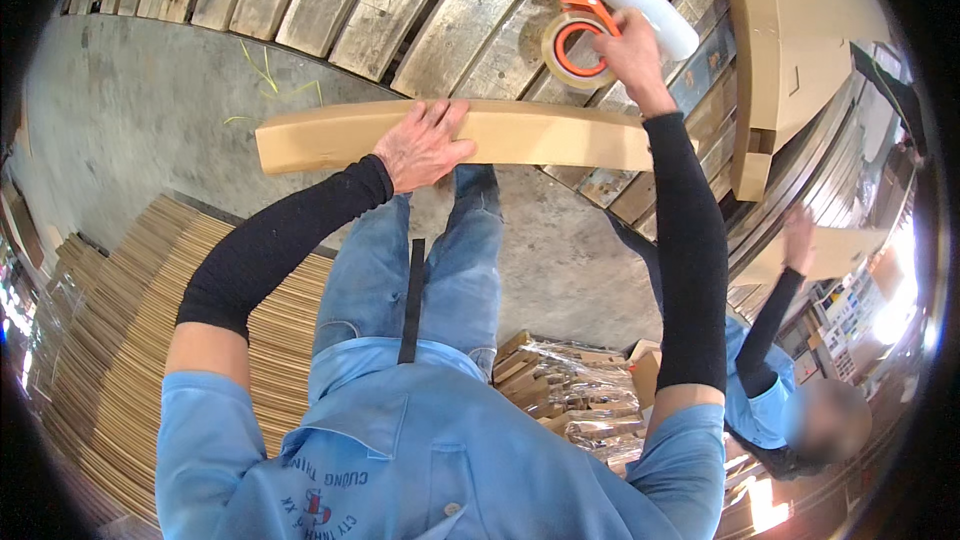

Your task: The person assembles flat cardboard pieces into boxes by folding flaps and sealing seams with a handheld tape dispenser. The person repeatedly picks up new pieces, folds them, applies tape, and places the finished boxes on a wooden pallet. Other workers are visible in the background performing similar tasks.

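Note:
A long, narrow folded cardboard piece [540, 132] lies crosswise in front of me. Its right part rests over wooden slats and its left end juts out above the concrete floor. My left hand [425, 145] is closed over its middle, fingers across the top face. Farther off to the right, my right hand [632, 52] grips an orange tape dispenser [592, 5] that carries a roll of clear tape [553, 52]. The dispenser is held above the slats, apart from the cardboard. My right forearm covers part of the cardboard's right end.
Wooden slats [455, 25] run across the far side, with a white roll [640, 5] lying on them. Large cardboard boxes [790, 50] stand at right. Flat cardboard is stacked [160, 310] at left. Wrapped cardboard pieces [570, 390] lie nearby. A co-worker [765, 380] is at right.

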Motion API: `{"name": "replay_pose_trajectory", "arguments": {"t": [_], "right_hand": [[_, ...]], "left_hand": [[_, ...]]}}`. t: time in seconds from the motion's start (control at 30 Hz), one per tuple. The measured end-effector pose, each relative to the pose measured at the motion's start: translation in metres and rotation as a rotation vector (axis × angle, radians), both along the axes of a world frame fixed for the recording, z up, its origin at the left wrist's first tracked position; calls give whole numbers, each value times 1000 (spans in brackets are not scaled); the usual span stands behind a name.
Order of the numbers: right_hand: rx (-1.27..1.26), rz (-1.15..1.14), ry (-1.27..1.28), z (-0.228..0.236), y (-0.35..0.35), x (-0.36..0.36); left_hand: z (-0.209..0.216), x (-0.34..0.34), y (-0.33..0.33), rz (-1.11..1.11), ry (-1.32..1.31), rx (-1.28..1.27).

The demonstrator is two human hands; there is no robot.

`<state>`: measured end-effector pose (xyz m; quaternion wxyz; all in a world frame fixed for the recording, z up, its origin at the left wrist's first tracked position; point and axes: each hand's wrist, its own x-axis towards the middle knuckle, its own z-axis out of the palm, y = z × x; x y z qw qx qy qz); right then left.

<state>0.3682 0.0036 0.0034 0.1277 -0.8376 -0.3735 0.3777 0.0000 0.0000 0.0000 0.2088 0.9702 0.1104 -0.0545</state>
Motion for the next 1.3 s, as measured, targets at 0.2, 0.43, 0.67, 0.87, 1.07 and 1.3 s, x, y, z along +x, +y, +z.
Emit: {"name": "replay_pose_trajectory", "arguments": {"t": [0.2,0.43,0.67,0.87,1.07,1.3], "right_hand": [[258,-293,292,118,-55,-14],[424,42,-327,95,-126,-92],[265,37,-310,81,-161,-130],[285,24,-324,77,-166,-129],[258,27,-311,76,-162,-131],[235,9,-269,84,-181,-134]], "left_hand": [[-1,43,9,123,-54,44],[-19,85,-3,188,-129,-10],[-16,86,-3,174,-76,-25],[-11,98,1,90,-238,83],[-21,136,7,41,-127,-101],[-12,137,8,32,-25,-100]]}}
